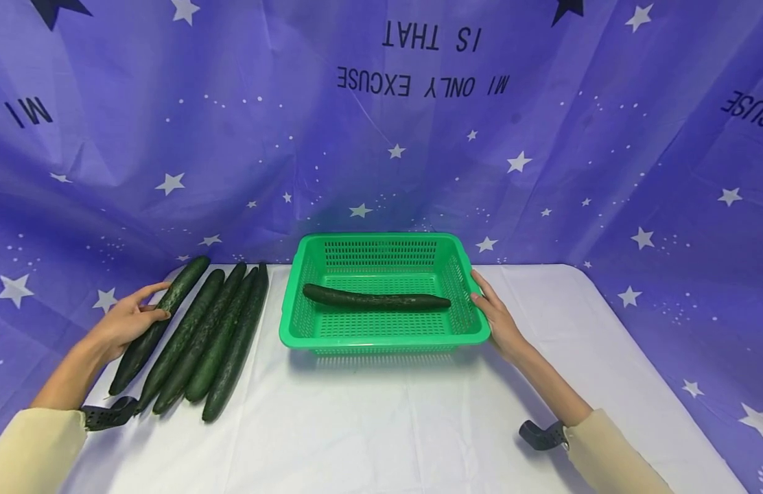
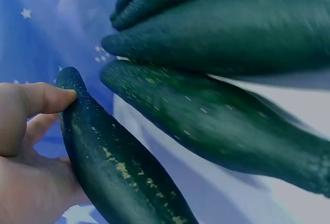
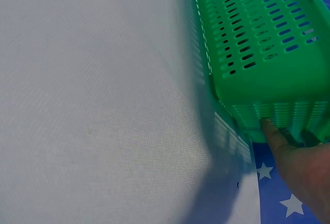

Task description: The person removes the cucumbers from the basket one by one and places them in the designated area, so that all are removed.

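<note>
At the left of the head view, my left hand (image 1: 127,321) grips a dark green cucumber (image 1: 190,276) around its middle, the outermost of a row. In the left wrist view the thumb presses near one end of this cucumber (image 2: 118,157), which has pale yellowish scars. Several more cucumbers (image 1: 236,350) lie side by side just right of it. My right hand (image 1: 499,319) holds the right end of a green plastic basket (image 1: 381,341), with the thumb at the rim. One long cucumber (image 1: 375,300) lies crosswise inside the basket. The right wrist view shows fingers against the basket's slotted end wall (image 3: 278,113).
A white cloth (image 1: 369,432) covers the table beneath everything. Behind it hangs a purple curtain (image 1: 332,151) with stars and lettering, reaching down to the table's back edge. Dark wrist mounts (image 1: 542,436) sit at both sleeve cuffs.
</note>
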`<state>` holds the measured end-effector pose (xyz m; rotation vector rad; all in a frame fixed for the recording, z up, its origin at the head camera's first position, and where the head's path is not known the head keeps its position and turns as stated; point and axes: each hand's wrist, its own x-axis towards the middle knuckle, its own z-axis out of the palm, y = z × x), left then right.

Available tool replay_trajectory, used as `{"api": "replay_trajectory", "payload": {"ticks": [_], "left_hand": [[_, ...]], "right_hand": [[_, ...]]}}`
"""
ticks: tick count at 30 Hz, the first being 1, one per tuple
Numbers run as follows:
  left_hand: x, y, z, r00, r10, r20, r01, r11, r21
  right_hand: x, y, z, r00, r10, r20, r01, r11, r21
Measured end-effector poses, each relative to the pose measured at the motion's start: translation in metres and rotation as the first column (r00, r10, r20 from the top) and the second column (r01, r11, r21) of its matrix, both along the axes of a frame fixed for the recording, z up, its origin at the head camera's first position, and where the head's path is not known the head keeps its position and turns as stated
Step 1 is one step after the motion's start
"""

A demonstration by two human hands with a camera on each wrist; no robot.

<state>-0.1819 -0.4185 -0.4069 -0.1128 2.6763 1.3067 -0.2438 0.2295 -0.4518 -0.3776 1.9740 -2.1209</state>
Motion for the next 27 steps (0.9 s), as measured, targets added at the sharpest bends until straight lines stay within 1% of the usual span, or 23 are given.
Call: {"api": "replay_trajectory", "payload": {"ticks": [2,5,9,12,14,22,25,27], "left_hand": [[0.0,-0.004,-0.006,1.0,0.013,-0.003,-0.013,1.0,-0.004],[0.0,-0.008,-0.016,1.0,0.03,0.008,-0.031,0.999,0.019],[0.001,-0.011,-0.027,0.998,0.047,0.034,-0.049,0.996,0.07],[-0.001,-0.011,-0.032,0.997,0.054,0.048,-0.059,0.993,0.102],[-0.002,-0.009,-0.035,0.997,0.055,0.062,-0.063,0.99,0.125],[-0.002,-0.007,-0.039,0.992,0.076,0.098,-0.088,0.988,0.127],[-0.001,-0.007,-0.04,0.992,0.08,0.102,-0.093,0.988,0.126],[-0.001,-0.007,-0.041,0.993,0.078,0.085,-0.086,0.991,0.102]], "right_hand": [[0.0,0.0,0.0,1.0,-0.006,0.002,0.006,1.0,0.004],[0.0,0.0,0.0,1.0,-0.01,-0.001,0.01,1.0,0.007],[-0.001,0.0,0.0,1.0,-0.006,-0.005,0.006,1.0,0.007],[-0.001,0.001,-0.001,1.0,-0.011,-0.005,0.011,1.0,0.01],[-0.001,0.002,-0.001,1.0,-0.016,-0.004,0.016,1.0,0.011],[-0.002,0.0,-0.002,1.0,-0.015,0.0,0.015,1.0,0.012],[-0.001,0.0,-0.002,1.0,-0.016,0.002,0.016,1.0,0.007],[-0.001,0.0,-0.002,1.0,-0.014,0.002,0.014,1.0,0.004]]}}
